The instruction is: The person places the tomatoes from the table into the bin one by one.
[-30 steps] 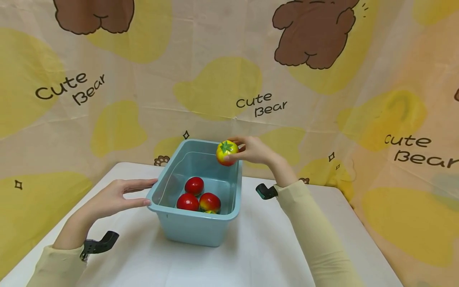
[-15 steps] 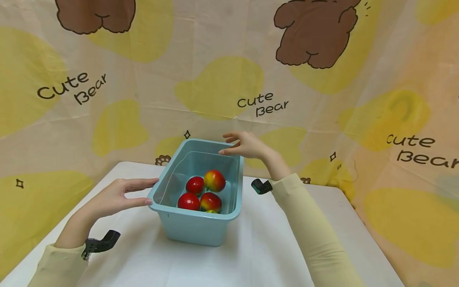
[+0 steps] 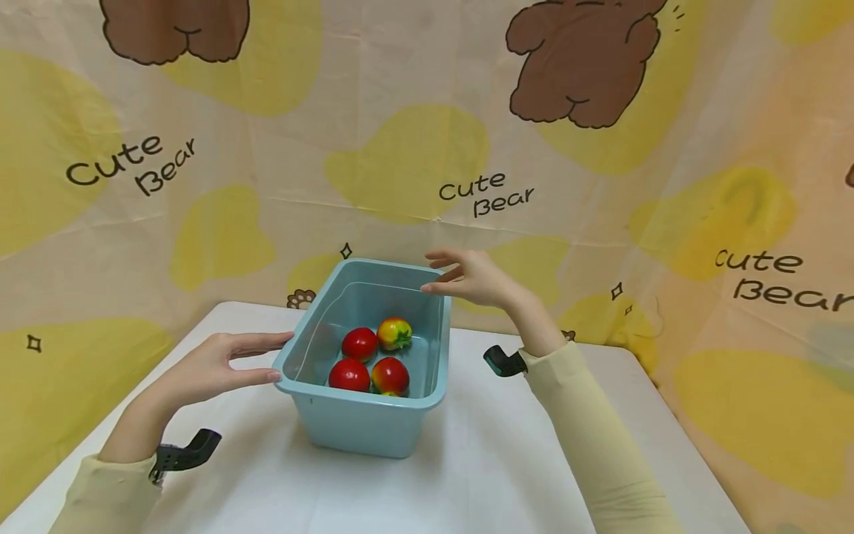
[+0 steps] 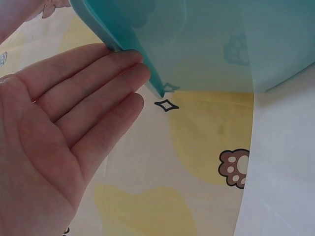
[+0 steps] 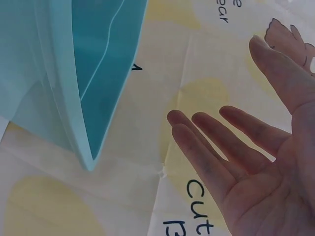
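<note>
In the head view a light blue plastic bin (image 3: 363, 437) stands on the table, holding several shiny fruits. At the far right of the group lies a yellow-and-red tomato (image 3: 392, 331), its green leafy top turned to the right. Beside it are a red fruit (image 3: 359, 344), another red one (image 3: 349, 375) and a red-and-yellow one (image 3: 390, 375); a bit of yellow shows under the last. My left hand (image 3: 213, 367) touches the bin's left rim with straight fingers. Over the far right rim hovers my right hand (image 3: 474, 278), fingers spread and nothing in them.
A white table (image 3: 534, 445) carries the bin. Behind it hangs a cream cloth (image 3: 394, 237) with yellow patches, bears and "Cute Bear" lettering. Each wrist wears a black camera mount, such as the right one (image 3: 503, 361).
My right hand has let go of the tomato, which dropped into the bin and rolled to rest among the other fruits. The right hand then drew slightly right; the left hand stayed at the rim.
</note>
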Tool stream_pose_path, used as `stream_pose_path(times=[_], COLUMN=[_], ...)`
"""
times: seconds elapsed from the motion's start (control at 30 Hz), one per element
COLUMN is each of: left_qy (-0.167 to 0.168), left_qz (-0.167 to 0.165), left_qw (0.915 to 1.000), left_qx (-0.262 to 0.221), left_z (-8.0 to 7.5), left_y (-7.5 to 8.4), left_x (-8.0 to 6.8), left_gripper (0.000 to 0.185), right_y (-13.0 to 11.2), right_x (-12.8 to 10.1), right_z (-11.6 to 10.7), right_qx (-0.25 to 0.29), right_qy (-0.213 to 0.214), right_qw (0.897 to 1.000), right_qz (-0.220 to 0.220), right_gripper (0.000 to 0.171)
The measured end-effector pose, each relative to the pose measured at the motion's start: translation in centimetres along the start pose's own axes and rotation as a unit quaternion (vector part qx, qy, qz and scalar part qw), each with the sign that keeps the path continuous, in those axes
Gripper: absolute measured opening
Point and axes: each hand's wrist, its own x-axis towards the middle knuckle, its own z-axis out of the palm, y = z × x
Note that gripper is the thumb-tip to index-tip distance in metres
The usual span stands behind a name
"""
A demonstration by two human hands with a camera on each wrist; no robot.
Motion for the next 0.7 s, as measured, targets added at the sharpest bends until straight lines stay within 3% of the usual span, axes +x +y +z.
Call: stream_pose_path(times=[0.33, 0.53, 0.7], left_qy=[-0.004, -0.002, -0.002], left_qz=[-0.007, -0.007, -0.007], left_qw=[1.0, 1.0, 1.0], left_qx=[-0.002, 0.001, 0.002], left_z=[0.0, 0.0, 0.0], left_y=[0.1, 0.2, 0.2], left_x=[-0.1, -0.1, -0.1], left_gripper=[0.057, 0.057, 0.056], right_y=[-0.1, 0.5, 1.3], right_x=[-3.4, -5.5, -7.2], right_z=[-0.3, -0.3, -0.2], right_qx=[0.044, 0.042, 0.035], right_qy=[0.034, 0.055, 0.061], right_qw=[0.998, 0.997, 0.998], right_qz=[-0.007, -0.02, 0.0], right_gripper=[0.062, 0.061, 0.061])
